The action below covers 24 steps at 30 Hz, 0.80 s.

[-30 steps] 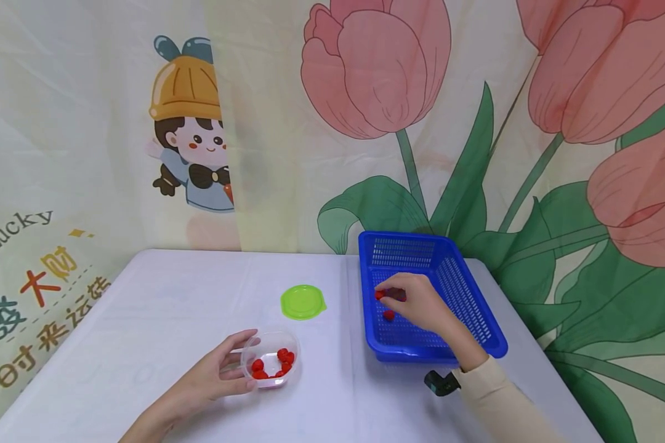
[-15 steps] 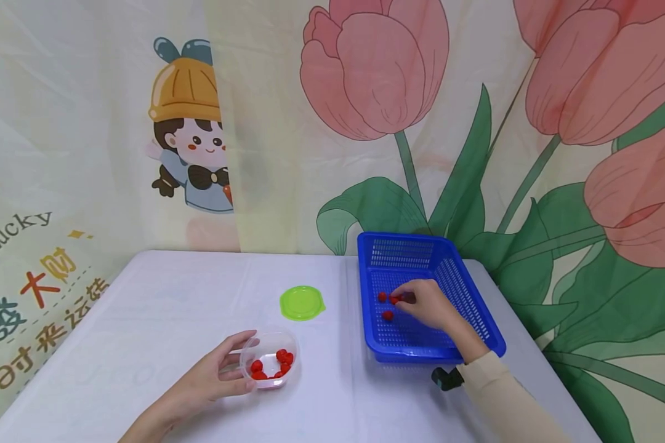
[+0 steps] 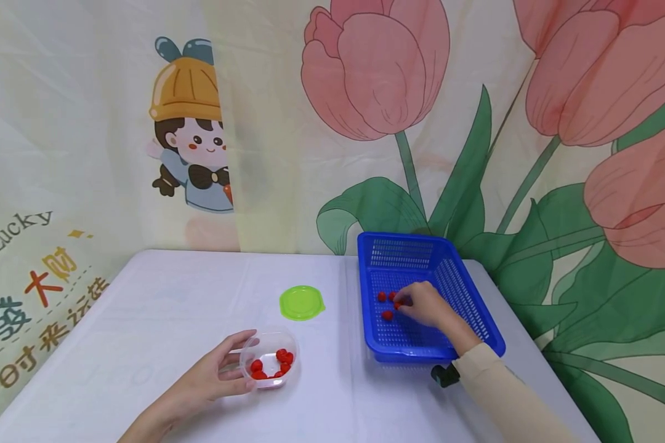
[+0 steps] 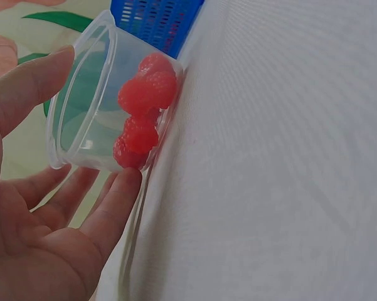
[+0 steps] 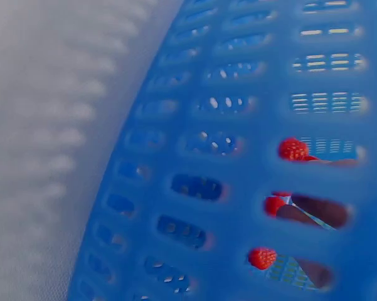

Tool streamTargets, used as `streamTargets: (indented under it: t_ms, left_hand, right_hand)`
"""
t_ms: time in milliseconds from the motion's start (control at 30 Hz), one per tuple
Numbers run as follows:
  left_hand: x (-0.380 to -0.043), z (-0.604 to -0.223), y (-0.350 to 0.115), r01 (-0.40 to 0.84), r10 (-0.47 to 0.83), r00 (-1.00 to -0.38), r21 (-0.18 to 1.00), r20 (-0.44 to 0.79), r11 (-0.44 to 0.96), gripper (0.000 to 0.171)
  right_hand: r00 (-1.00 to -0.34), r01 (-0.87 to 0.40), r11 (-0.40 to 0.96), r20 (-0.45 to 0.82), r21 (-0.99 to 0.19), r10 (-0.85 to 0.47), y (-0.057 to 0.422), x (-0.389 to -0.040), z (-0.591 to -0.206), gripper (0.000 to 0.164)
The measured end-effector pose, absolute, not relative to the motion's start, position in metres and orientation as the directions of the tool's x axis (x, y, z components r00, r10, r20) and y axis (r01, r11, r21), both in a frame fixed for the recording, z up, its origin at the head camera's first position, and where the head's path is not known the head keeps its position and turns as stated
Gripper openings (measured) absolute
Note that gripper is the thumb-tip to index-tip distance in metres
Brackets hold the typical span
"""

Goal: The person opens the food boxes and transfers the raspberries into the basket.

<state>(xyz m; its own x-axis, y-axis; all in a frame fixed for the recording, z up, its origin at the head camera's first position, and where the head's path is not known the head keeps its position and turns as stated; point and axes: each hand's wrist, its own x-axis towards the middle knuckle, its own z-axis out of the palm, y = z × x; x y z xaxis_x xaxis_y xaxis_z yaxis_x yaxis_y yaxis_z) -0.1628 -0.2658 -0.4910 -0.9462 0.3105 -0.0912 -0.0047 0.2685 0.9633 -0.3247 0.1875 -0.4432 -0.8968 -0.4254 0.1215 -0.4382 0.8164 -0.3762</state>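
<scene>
My left hand (image 3: pixel 213 372) holds a clear plastic cup (image 3: pixel 268 341), thumb at its rim and fingers round its side. Several red raspberries (image 4: pixel 141 135) lie in the bottom of the cup, which stands on the white cloth in the left wrist view. Inside the blue basket (image 3: pixel 410 355), my right hand (image 3: pixel 428 306) pinches a raspberry (image 3: pixel 397 305) between thumb and fingertips. Close beside the fingers are other raspberries on the basket floor, one of them a raspberry (image 3: pixel 387 315) nearest the front. The basket's slotted wall covers most of that hand in the right wrist view.
A green lid (image 3: pixel 302 303) with a small tab lies flat on the white table (image 3: pixel 199 295), between cup and basket. Behind the table hangs a printed curtain (image 3: pixel 271 154) with tulips. A dark wrist device (image 3: pixel 444 375) sits below my right sleeve, in front of the basket.
My right hand has moved a little right and toward me within the basket, from the raspberries at the left to one beside them. The left hand and cup have stayed put.
</scene>
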Motion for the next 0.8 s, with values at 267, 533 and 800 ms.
streamTargets:
  t_ms: [267,533,800]
  left_hand:
    - [-0.162,-0.4906,-0.265,0.015,0.324,-0.943,0.965,-0.072,0.26,0.093]
    - [-0.1615,-0.4903,-0.2659,0.007,0.327,-0.942,0.967,-0.08,0.255,0.092]
    - [-0.1612,-0.4912,-0.2661,0.013,0.331,-0.941,0.968,-0.074,0.252,0.093]
  right_hand:
    - [-0.881,-0.461,0.808,0.081,-0.367,-0.466,0.1864,-0.3249,-0.4461,0.013]
    - [-0.876,-0.472,0.81,0.079,-0.346,-0.477,0.1837,-0.3236,-0.4463,0.013]
    - [-0.892,-0.442,0.827,0.073,-0.347,-0.446,0.1839,-0.3217,-0.4491,0.015]
